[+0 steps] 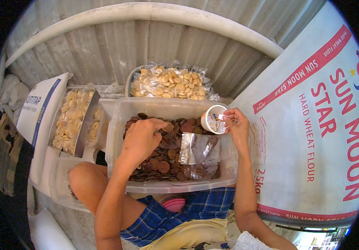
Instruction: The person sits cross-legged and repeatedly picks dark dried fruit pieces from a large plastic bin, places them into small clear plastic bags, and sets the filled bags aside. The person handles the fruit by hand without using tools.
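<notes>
A translucent plastic bin point(121, 109) in front of me holds a heap of thin, dark brown round cookies point(163, 166). My left hand point(143, 136) reaches over the heap from the left, its fingers closed on a brown cookie point(168, 127). At the bin's far right corner, a white paper cup point(206, 121) with an orange pattern contains small printed paper slips point(216, 125). My right hand point(237, 125) is beside the cup's rim, thumb and finger pinching a small white slip point(221, 117). Clear plastic bags point(200, 149) lie on the cookies.
Bagged pale yellow round cookies point(169, 83) fill a container behind the bin. More pale cookies sit in a box point(69, 121) at the left. A large printed flour sack point(296, 125) stands along the right. Corrugated metal point(104, 50) and a white pipe point(146, 11) run behind.
</notes>
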{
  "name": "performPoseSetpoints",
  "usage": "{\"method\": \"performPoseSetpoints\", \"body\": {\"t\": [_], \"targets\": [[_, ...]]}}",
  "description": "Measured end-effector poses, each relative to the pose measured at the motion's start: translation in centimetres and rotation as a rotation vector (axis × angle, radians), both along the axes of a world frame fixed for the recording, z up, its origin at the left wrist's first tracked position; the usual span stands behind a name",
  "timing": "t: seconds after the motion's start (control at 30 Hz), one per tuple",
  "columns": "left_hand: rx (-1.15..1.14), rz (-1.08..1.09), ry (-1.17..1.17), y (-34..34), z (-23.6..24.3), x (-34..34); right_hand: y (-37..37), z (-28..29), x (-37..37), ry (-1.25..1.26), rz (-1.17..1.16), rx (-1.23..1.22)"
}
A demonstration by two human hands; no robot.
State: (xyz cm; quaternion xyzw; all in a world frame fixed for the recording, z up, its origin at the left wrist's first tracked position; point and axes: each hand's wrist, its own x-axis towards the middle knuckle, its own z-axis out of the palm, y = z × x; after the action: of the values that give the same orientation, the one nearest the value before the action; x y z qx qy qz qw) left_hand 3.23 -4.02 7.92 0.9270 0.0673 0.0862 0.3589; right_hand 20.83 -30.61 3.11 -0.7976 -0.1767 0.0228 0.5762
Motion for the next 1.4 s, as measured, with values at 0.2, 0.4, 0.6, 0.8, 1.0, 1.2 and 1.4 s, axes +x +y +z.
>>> {"method": "performPoseSetpoints", "body": {"t": [0.2, 0.4, 0.6, 0.8, 1.0, 1.2, 1.4], "targets": [[-0.028, 0.003, -0.007, -0.2, 0.0, 0.1, -0.1, 0.2, -0.3, 0.115, 0.109, 0.184], [-0.226, -0.11, 0.072, -0.3, 0.1, 0.3, 3.7, 3.7, -5.0, 0.253, 0.241, 0.313], [-0.663, -0.08, 0.128, -1.4, 0.2, 0.7, 8.3, 3.5, -8.3, 0.172, 0.342, 0.408], [-0.828, -0.067, 0.065, -1.7, -0.2, 0.6, 9.0, 3.9, -8.8, -0.047, 0.282, 0.251], [-0.722, -0.067, 0.074, -2.0, -0.2, 0.7, 7.9, 5.0, -9.3, -0.436, 0.279, -0.047], [-0.727, -0.081, 0.074, -2.0, -0.2, 0.6, 8.1, 5.0, -9.6, -0.323, 0.26, 0.002], [-0.718, -0.085, 0.093, -1.9, 0.0, 0.5, 7.9, 4.8, -9.2, -0.133, 0.296, 0.11]]}}
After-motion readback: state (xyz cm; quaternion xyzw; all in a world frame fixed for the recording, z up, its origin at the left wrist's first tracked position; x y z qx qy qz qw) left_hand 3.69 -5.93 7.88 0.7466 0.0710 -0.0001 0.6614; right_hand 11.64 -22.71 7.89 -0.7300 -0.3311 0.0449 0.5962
